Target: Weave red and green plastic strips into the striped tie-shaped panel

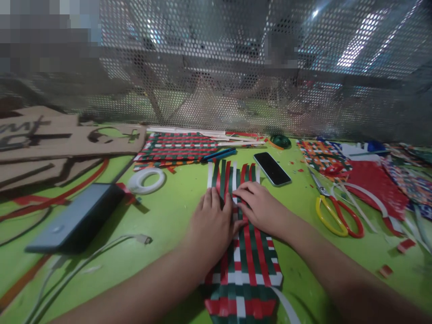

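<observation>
A woven mat (249, 270) lies on the green table (168, 211) before seemingly metal mesh (236, 67).

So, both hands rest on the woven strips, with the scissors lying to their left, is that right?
Not quite: the head view shows the scissors lying to their right. The left hand and right hand do rest on the woven strips.

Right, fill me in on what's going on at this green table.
A person is working on a woven mat of red, green and white strips on the green table. The left hand lies flat on it, and the right hand rests its fingers on the loose ends. The near part is woven; the far ends lie unwoven. Scissors, a phone and a tape roll lie nearby.
</observation>
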The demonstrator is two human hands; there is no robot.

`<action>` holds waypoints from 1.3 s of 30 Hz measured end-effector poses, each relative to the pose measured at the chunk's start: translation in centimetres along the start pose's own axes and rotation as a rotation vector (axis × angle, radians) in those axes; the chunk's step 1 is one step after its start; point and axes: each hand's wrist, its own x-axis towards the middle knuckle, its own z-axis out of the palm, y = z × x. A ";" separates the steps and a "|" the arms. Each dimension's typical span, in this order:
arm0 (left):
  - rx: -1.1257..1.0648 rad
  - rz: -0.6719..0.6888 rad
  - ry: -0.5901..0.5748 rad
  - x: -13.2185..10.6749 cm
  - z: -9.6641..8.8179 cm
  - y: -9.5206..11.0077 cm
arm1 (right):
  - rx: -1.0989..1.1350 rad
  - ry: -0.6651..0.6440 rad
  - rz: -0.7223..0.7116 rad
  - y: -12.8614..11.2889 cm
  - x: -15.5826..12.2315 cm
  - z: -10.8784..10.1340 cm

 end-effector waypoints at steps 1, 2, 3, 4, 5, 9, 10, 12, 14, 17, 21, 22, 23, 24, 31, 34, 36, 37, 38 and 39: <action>-0.006 -0.007 0.008 0.0 0.1 0.2 | -0.005 0.001 -0.004 0.0 0.0 0.1; -0.011 -0.008 0.019 0.0 0.1 0.3 | -0.006 0.005 -0.006 0.0 0.1 0.2; -0.014 -0.008 0.035 0.0 0.2 0.4 | -0.007 0.007 -0.008 0.1 0.1 0.4; -0.016 -0.008 0.052 0.0 0.3 0.5 | -0.007 0.008 -0.007 0.0 0.2 0.4; -0.016 -0.006 0.068 0.0 0.5 0.6 | -0.009 0.007 -0.005 0.0 0.2 0.5; -0.012 0.026 0.056 0.2 1.0 0.5 | -0.015 -0.010 0.002 -0.1 0.1 0.4; -0.011 0.036 0.039 0.2 1.1 0.4 | -0.012 -0.011 0.005 -0.1 0.1 0.4; -0.016 0.049 0.021 0.2 1.1 0.1 | -0.003 -0.013 0.008 -0.1 0.1 0.3; -0.026 0.064 0.028 0.2 1.1 -0.1 | 0.005 -0.013 0.007 0.0 0.1 0.3; -0.031 0.091 0.041 0.3 1.0 -0.3 | 0.020 -0.002 -0.004 0.3 0.1 0.4; -0.012 0.088 0.021 0.5 0.7 -0.1 | 0.065 0.009 -0.039 0.8 0.2 0.2; -0.009 0.083 0.007 0.5 0.6 0.1 | 0.074 0.008 -0.047 0.9 0.3 0.2; -0.009 0.079 -0.011 0.5 0.5 0.2 | 0.079 0.005 -0.053 1.0 0.3 0.2; -0.011 0.073 -0.026 0.5 0.5 0.3 | 0.080 0.006 -0.056 1.0 0.3 0.2; -0.018 0.055 0.041 0.2 1.4 0.6 | 0.069 0.016 -0.055 1.0 0.3 0.7; -0.002 0.061 0.071 0.1 1.6 0.6 | 0.070 0.027 -0.056 1.0 0.3 0.7; -0.008 0.060 0.092 0.0 1.6 0.7 | 0.075 0.028 -0.054 0.9 0.3 0.6; -0.014 0.060 0.098 -0.1 1.6 0.7 | 0.075 0.026 -0.053 0.9 0.3 0.5; -0.021 0.060 0.100 -0.1 1.5 0.8 | 0.075 0.022 -0.053 0.8 0.3 0.5; -0.027 0.060 0.099 -0.2 1.5 0.8 | 0.074 0.022 -0.052 0.7 0.3 0.5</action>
